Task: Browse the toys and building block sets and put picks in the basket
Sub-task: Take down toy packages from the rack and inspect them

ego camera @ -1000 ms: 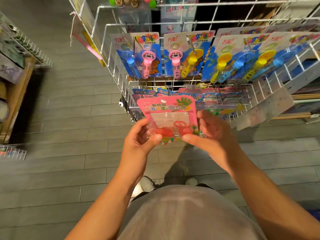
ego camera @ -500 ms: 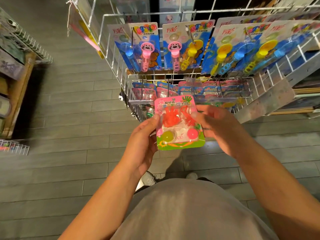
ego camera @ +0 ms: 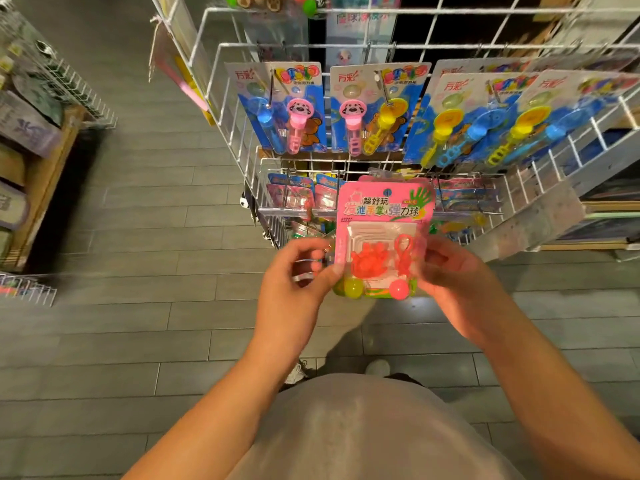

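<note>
I hold a pink carded toy pack [ego camera: 382, 216] upright in front of me, its front facing me. Its clear blister shows orange sticky hands, a yellow ball and a pink ball. My left hand [ego camera: 298, 275] pinches the pack's lower left edge with thumb and fingers. My right hand [ego camera: 453, 271] grips its right edge. The pack hangs in the air in front of a white wire display rack [ego camera: 225, 98]. No basket shows in this view.
Blue carded bubble-wand toys [ego camera: 294, 109] hang in a row on the rack's hooks, with smaller packs [ego camera: 291, 195] on a lower row behind the held pack. A wooden shelf with goods [ego camera: 31, 161] stands at the left. Grey tiled floor [ego camera: 138, 323] lies below.
The pack has been raised and tilted upright, so its printed header now faces me. My hands slid to its lower side edges. The view shifted slightly downward.
</note>
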